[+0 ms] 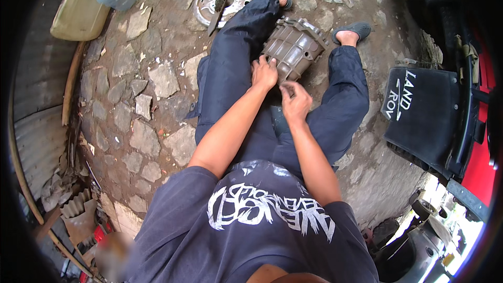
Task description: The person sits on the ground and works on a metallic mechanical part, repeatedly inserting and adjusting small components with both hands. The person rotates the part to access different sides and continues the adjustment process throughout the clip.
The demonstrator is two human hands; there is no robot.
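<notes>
"Because the grey-brown, ribbed cast-metal housing (295,48) looks thick-walled, I judge it heavy, stiff and hardly fragile. Where is it?"

"Upper centre of the frame, between the legs of the dark-blue fabric trousers (230,73). Its sheen may mean slippery spots; I'd take the scalloped metal rim (310,27) and the ribs, two-handed."

"And the hands?"

"The bare left hand (265,75) lays half-curled fingers on its lower-left edge; whether they grip, I can't tell. The bare right hand (297,102) curls at the housing's lower end, thumb near forefinger; anything pinched is unclear."

"Which way does it point?"

"Its long axis leans slightly right of upright, rim toward the frame's top."
</notes>
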